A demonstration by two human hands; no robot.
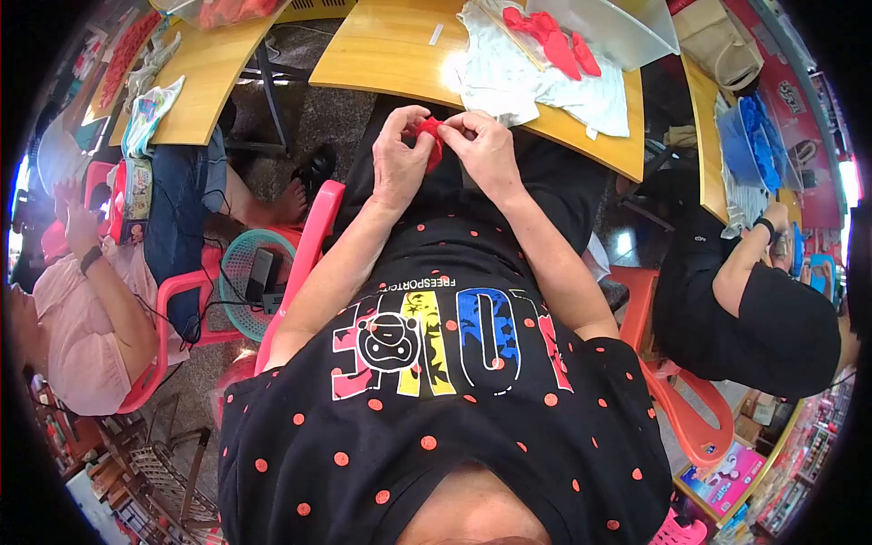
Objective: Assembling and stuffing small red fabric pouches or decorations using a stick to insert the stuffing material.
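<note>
My left hand point(400, 162) and my right hand point(486, 150) meet over my lap, just below the near edge of a yellow wooden table point(391, 54). Both pinch one small red piece point(431, 136) between thumbs and fingertips; most of it is hidden by the fingers. On the table ahead lies a white cloth point(545, 82) with several more red pieces point(549, 36) on it, beside a white tray point(618, 27).
A person in pink sits at my left on a red plastic chair point(168, 318); a person in black sits at my right with blue pieces point(754, 136). A teal basket point(241, 272) holding dark devices stands on the floor. A second yellow table point(204, 73) is far left.
</note>
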